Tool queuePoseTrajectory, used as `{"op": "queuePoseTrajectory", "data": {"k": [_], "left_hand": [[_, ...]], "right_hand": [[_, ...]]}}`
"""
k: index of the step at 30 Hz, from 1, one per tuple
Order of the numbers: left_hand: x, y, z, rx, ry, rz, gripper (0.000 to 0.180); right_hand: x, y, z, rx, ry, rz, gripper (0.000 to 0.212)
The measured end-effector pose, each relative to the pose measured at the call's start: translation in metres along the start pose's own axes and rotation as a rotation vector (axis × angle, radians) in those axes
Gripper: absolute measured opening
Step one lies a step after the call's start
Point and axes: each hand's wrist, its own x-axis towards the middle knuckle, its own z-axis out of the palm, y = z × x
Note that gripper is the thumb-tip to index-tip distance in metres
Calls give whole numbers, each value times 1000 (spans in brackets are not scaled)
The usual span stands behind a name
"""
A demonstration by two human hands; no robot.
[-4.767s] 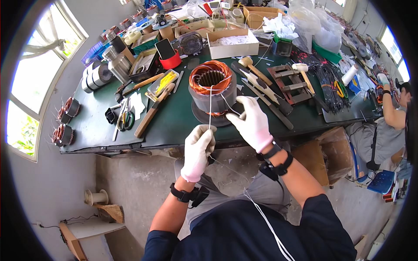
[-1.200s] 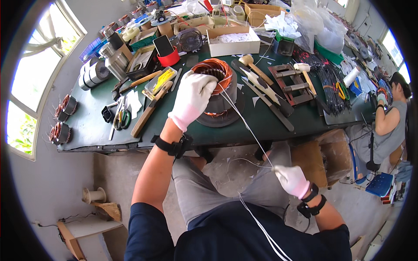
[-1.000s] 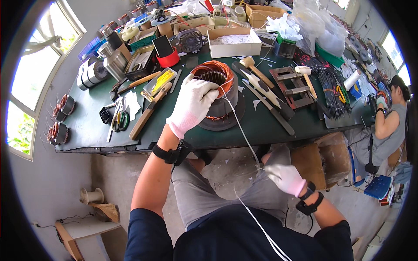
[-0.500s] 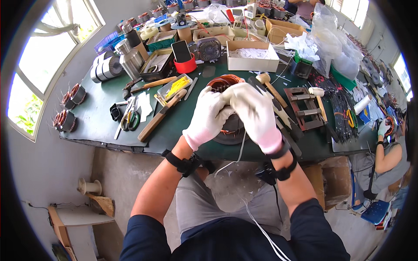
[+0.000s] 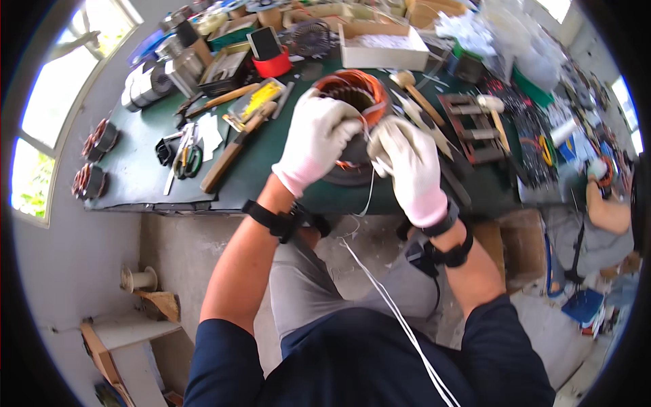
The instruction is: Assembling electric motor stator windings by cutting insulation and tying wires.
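In front of me on the green work table stands a motor stator (image 5: 351, 83), a dark ring with orange copper windings around its top. My left hand (image 5: 319, 139), in a white knit glove, is closed at the stator's near left side, thumb and fingertips pinching a thin white cord (image 5: 371, 197). My gloved right hand (image 5: 409, 166) is at the near right side, its fingers closed on the same cord. A short stretch of cord runs between the hands at the winding's edge. Below, it hangs over the table edge toward my lap. The fingertips partly hide the stator's near side.
Left of the stator lie a wooden-handled tool (image 5: 234, 152), scissors (image 5: 187, 161) and a tray of yellow strips (image 5: 261, 100). A mallet (image 5: 417, 95) and a brown metal frame (image 5: 472, 129) lie right. Behind stands a white box (image 5: 383, 46). A co-worker's arm (image 5: 605, 207) shows far right.
My hands, together over the stator before, have drawn apart, baring more of the copper ring and a stretch of cord between them. The view has tilted, so the table sits higher.
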Motion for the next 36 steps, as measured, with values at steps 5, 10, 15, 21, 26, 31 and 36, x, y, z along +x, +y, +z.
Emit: {"op": "queuePoseTrajectory", "data": {"k": [5,10,15,21,26,31,36], "left_hand": [[-1,-4,-1,59,-21,42,20],[0,-8,3,46,-20,19,20],[-3,-14,-3,31,-65,56,22],[-4,-23,4,-102,-108,37,20],[-11,-35,1,-112,-100,-5,21],[-11,-42,2,-83,-166,-31,23],[-10,-45,2,-70,-154,-12,21]], "right_hand": [[4,4,2,18,-55,61,34],[-16,-12,-34,-833,-210,-501,33],[-147,-38,-91,-973,49,88,55],[-444,20,-150,-1169,-344,1331,84],[-513,1,-79,46,-79,1904,28],[-510,-23,-101,-266,228,1778,17],[-492,-44,-173,-1476,-305,1812,32]]}}
